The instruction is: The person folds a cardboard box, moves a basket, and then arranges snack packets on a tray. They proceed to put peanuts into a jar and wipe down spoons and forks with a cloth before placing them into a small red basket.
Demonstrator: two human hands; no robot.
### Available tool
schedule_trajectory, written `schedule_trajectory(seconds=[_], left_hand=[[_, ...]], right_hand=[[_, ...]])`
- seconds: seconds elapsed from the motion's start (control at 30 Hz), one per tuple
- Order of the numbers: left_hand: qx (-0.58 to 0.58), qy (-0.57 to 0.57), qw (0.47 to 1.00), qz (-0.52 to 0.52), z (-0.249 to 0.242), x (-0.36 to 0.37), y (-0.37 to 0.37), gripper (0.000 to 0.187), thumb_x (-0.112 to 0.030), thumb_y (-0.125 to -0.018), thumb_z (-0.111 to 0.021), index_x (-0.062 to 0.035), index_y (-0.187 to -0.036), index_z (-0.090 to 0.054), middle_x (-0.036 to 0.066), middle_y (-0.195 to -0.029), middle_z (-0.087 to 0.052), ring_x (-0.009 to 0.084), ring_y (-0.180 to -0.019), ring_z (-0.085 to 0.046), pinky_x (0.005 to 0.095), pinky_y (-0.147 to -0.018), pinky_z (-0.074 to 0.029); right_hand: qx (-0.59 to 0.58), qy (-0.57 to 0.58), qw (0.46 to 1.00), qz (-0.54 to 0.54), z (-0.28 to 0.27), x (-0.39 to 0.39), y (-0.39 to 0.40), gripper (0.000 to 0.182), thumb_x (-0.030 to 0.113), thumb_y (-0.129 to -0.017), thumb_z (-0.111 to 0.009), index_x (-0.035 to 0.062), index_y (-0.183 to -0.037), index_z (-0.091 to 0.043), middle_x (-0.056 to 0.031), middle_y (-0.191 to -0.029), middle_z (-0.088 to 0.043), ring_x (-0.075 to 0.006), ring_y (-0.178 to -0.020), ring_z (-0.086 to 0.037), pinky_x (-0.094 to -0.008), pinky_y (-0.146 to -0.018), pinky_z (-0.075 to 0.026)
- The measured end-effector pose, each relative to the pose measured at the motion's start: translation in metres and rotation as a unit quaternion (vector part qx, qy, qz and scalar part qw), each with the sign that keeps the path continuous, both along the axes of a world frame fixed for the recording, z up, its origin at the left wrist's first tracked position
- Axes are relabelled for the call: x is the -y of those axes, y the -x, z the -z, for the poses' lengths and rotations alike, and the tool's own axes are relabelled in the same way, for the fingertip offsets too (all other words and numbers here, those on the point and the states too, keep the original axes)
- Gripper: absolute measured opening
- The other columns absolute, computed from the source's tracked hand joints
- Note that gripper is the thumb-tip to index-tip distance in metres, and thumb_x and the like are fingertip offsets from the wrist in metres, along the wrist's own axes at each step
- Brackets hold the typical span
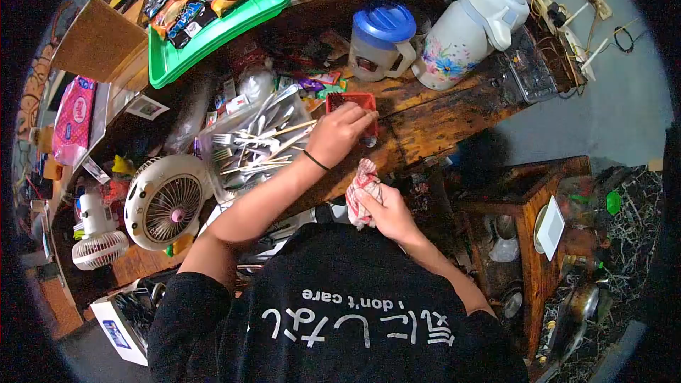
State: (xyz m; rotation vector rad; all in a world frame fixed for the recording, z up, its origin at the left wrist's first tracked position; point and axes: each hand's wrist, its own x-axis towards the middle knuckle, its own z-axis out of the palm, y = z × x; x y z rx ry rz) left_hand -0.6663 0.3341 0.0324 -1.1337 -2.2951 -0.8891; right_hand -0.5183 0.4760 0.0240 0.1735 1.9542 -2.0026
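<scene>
My left hand (pixel 342 130), with a dark band at the wrist, is curled over the front of a small red plastic container (pixel 363 99). Its fingertips press at the container's right edge and partly hide it. Just below those fingers shows a small shiny piece (pixel 370 141), perhaps a spoon's end. In my right hand (pixel 392 214), close to my chest, is a bunched red-and-white checked cloth (pixel 364 195). Left of the container, a clear plastic bag (pixel 245 128) holds several forks, spoons and light wooden sticks.
Behind the container stand a blue-lidded jug (pixel 383 32) and a flowered thermos (pixel 468 32) on the wooden table (pixel 433 113). A green tray (pixel 159 64) of snack packs is at upper left. A round fan (pixel 170 202) stands left, and a wooden stool (pixel 528 202) lower right.
</scene>
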Motion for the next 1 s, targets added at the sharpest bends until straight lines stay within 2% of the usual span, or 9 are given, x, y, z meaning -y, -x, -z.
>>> schedule_trajectory(seconds=[0.1,0.17,0.37,0.4,0.47,0.57,0.63,0.73,1.0], left_hand=[[0.067,-0.026,0.997,0.017,0.000,-0.001,-0.005,0.030,-0.009,-0.074,-0.064,-0.0041,-0.103,-0.066,0.013,-0.089,-0.064,0.0310,-0.085,-0.063,0.0384,-0.073,-0.052],[0.130,-0.006,0.991,0.017,0.002,-0.002,-0.010,0.037,-0.023,-0.073,-0.073,-0.0036,-0.104,-0.066,0.014,-0.093,-0.065,0.0313,-0.086,-0.064,0.0386,-0.071,-0.052],[0.170,-0.120,0.977,0.037,-0.010,0.018,-0.019,0.046,-0.025,-0.073,-0.077,-0.0038,-0.112,-0.063,0.017,-0.098,-0.065,0.0334,-0.088,-0.064,0.0374,-0.075,-0.051],[0.229,-0.124,0.966,-0.001,-0.019,0.030,-0.024,0.040,-0.021,-0.077,-0.074,-0.0037,-0.112,-0.063,0.018,-0.100,-0.065,0.0332,-0.090,-0.064,0.0362,-0.077,-0.051],[0.153,-0.193,0.963,-0.112,-0.011,0.052,-0.028,0.025,-0.010,-0.086,-0.064,-0.0031,-0.110,-0.065,0.015,-0.098,-0.068,0.0284,-0.089,-0.066,0.0335,-0.077,-0.050],[0.126,-0.224,0.921,-0.292,0.014,0.099,-0.030,0.017,-0.008,-0.087,-0.062,0.0005,-0.102,-0.066,0.015,-0.086,-0.067,0.0234,-0.073,-0.065,0.0316,-0.067,-0.050],[0.172,-0.132,0.910,-0.354,0.019,0.132,-0.033,0.017,-0.008,-0.085,-0.063,-0.0009,-0.100,-0.066,0.016,-0.090,-0.066,0.0279,-0.078,-0.065,0.0344,-0.070,-0.050],[0.123,0.082,0.941,-0.303,0.048,0.167,-0.034,0.021,-0.007,-0.080,-0.063,-0.0043,-0.101,-0.068,0.014,-0.103,-0.064,0.0349,-0.095,-0.058,0.0419,-0.083,-0.048],[0.150,0.093,0.934,-0.309,0.063,0.173,-0.027,0.020,-0.003,-0.077,-0.060,-0.0050,-0.095,-0.068,0.014,-0.092,-0.063,0.0329,-0.092,-0.059,0.0414,-0.078,-0.049]], right_hand=[[0.024,0.019,0.999,-0.012,-0.001,0.001,0.001,0.018,0.016,-0.095,-0.055,-0.0006,-0.090,-0.060,-0.0006,-0.077,-0.062,-0.0064,-0.066,-0.055,-0.0251,-0.061,-0.047],[0.026,0.053,0.998,-0.004,-0.001,0.003,0.002,0.018,0.016,-0.095,-0.055,0.0002,-0.091,-0.060,-0.0002,-0.077,-0.062,-0.0065,-0.066,-0.055,-0.0245,-0.061,-0.047],[0.019,0.041,0.999,-0.018,0.000,0.008,0.005,0.017,0.017,-0.094,-0.056,0.0006,-0.093,-0.061,-0.0005,-0.080,-0.063,-0.0069,-0.069,-0.056,-0.0238,-0.062,-0.047],[0.020,0.041,0.999,-0.020,0.002,0.009,0.005,0.017,0.017,-0.094,-0.056,0.0006,-0.093,-0.061,-0.0005,-0.080,-0.063,-0.0069,-0.069,-0.056,-0.0238,-0.062,-0.047],[-0.008,0.050,0.999,-0.009,0.009,0.012,0.003,0.020,0.019,-0.095,-0.056,0.0000,-0.095,-0.062,-0.0007,-0.083,-0.064,-0.0063,-0.071,-0.057,-0.0228,-0.063,-0.047],[0.062,0.123,0.990,-0.038,-0.001,0.009,0.006,0.024,0.021,-0.096,-0.054,-0.0002,-0.096,-0.064,-0.0002,-0.084,-0.064,-0.0052,-0.072,-0.056,-0.0222,-0.065,-0.046],[0.081,0.107,0.990,-0.049,0.000,0.010,0.009,0.026,0.023,-0.097,-0.053,-0.0002,-0.098,-0.064,0.0005,-0.084,-0.064,-0.0043,-0.073,-0.056,-0.0219,-0.066,-0.046],[0.038,0.053,0.995,-0.071,0.017,0.015,0.011,0.025,0.021,-0.097,-0.052,-0.0005,-0.099,-0.064,0.0007,-0.085,-0.064,-0.0045,-0.073,-0.056,-0.0216,-0.067,-0.046],[0.035,0.082,0.990,-0.112,-0.008,0.032,0.022,0.023,0.019,-0.097,-0.052,-0.0009,-0.099,-0.063,0.0007,-0.085,-0.063,-0.0040,-0.074,-0.055,-0.0223,-0.067,-0.046]])
